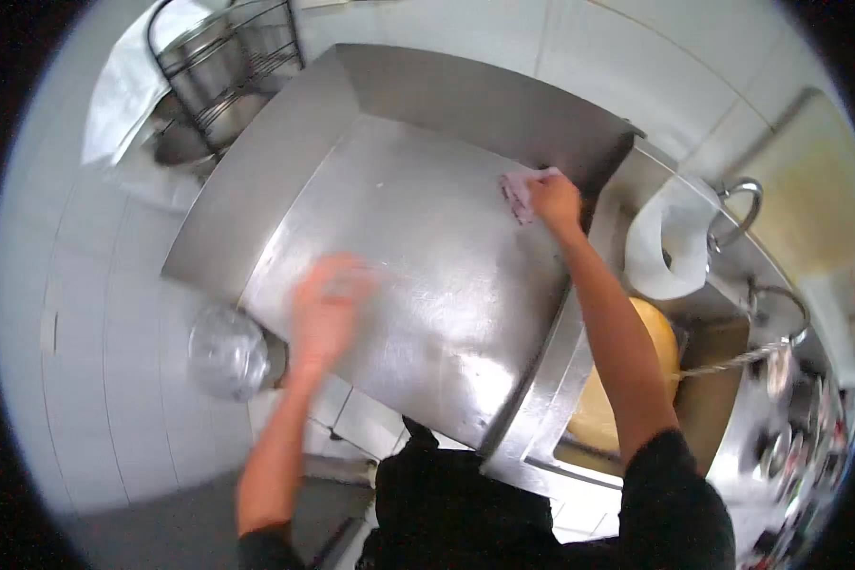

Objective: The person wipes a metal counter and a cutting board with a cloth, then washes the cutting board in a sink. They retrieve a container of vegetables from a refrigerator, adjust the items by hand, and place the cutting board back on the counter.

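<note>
A pink cloth (pixel 518 197) lies bunched under my right hand (pixel 554 202), whose fingers are closed on it. Cloth and hand are at the far right part of a stainless steel counter (pixel 399 237), close to its raised back wall. Over the counter's left front part hovers my left hand (pixel 332 299), smeared by motion. Nothing shows in it, but its fingers are too blurred to make out. A few small specks lie on the shiny metal surface.
Right of the counter is a sink (pixel 722 399) holding a yellow rounded object (pixel 603 408). A white container (pixel 674 237) stands near the curved faucet (pixel 746 199). At the back left is a black rack (pixel 223 85) with metal pots. A clear plastic container (pixel 228 351) sits at left.
</note>
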{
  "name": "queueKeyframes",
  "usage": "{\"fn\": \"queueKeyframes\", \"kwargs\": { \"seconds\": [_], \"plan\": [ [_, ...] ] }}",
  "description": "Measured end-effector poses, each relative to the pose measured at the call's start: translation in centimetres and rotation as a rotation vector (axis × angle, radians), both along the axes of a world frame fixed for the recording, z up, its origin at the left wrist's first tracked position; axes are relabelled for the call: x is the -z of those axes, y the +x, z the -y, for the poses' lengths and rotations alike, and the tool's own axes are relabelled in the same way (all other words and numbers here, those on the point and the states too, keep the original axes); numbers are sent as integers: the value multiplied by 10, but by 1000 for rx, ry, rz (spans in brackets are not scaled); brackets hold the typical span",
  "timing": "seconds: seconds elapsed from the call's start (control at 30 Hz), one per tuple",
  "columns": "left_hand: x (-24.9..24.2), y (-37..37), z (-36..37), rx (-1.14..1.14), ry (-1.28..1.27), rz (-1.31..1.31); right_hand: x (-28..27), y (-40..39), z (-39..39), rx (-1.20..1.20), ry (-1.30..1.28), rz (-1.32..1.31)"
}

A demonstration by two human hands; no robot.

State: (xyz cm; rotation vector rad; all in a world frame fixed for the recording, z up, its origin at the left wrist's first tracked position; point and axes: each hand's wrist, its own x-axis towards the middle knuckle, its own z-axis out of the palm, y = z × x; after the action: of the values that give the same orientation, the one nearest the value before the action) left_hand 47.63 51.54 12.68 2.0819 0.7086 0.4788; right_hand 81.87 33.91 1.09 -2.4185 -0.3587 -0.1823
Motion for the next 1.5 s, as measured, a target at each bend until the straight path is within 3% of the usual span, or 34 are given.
{"fn": "queueKeyframes", "kwargs": {
  "seconds": [0.03, 0.1, 0.13, 0.2, 0.3, 0.33, 0.4, 0.43, 0.57, 0.63, 0.67, 0.7, 0.8, 0.83, 0.93, 1.13, 1.43, 1.5],
  "plan": [
    [-1, -17, -64, -42, 337, 163, 2, 9, -19, -3, -165, 1],
    [-24, -51, -168, -219, 739, 30, 13, 28, -52, -40, -426, 39],
    [-19, -66, -225, -197, 796, 32, 34, 28, -63, -81, -535, 60],
    [-24, -79, -282, -213, 1032, -79, 94, 12, -87, 76, -625, 212],
    [-16, -78, -320, -159, 585, -321, 88, -59, -83, 46, -354, 235],
    [-18, -74, -325, -92, 550, -351, 61, -95, -73, -10, -281, 210],
    [-21, -68, -331, 28, 482, -415, 38, -167, -49, 105, 47, 174],
    [-18, -69, -338, 42, 511, -407, 20, -214, -37, 148, -16, 283],
    [-18, -69, -346, 89, 559, -459, -1, -346, -8, 116, -201, -513],
    [-26, -65, -338, 129, 552, -465, 24, -350, -18, 308, -48, -408],
    [-28, -64, -335, 157, 550, -434, 42, -346, -26, 403, 27, -352],
    [-29, -63, -333, 180, 549, -401, 59, -327, -34, 529, -80, -411],
    [-27, -64, -337, 155, 553, -444, 80, -237, -36, 696, -138, -239],
    [-24, -65, -340, 154, 514, -435, 101, -201, -28, 659, -22, -39],
    [-13, -72, -351, 116, 481, -415, 99, -108, -29, 717, -227, 155],
    [-26, -59, -335, 17, 494, -567, 116, 1, -48, 441, -177, 320],
    [-29, -50, -336, -37, 419, -586, 117, 0, -250, -26, 54, 339],
    [-20, -56, -342, -43, 497, -527, 115, -2, -288, -154, 67, 299]
  ]
}}
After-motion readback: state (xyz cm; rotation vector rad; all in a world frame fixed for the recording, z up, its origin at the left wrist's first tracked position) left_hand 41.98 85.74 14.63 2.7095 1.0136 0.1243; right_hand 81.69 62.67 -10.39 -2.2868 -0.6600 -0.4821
